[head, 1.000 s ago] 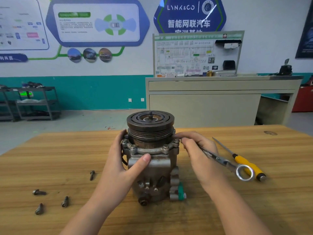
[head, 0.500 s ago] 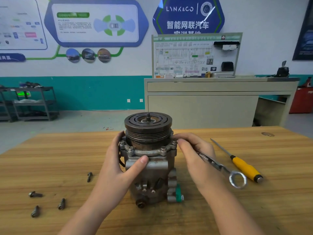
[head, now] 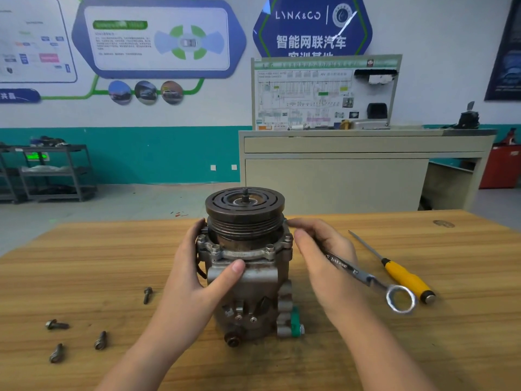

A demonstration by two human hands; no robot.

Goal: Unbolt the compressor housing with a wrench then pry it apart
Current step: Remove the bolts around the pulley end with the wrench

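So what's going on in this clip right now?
A person is taking apart a compressor that stands upright on a wooden table. The left hand grips its body to steady it, while the right hand holds a wrench at the flange on its right side. Four bolts lie loose on the table to the left, and a yellow-handled screwdriver lies unused to the right.

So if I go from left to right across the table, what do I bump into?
Loose bolts → left hand → compressor → right hand → wrench → yellow-handled screwdriver.
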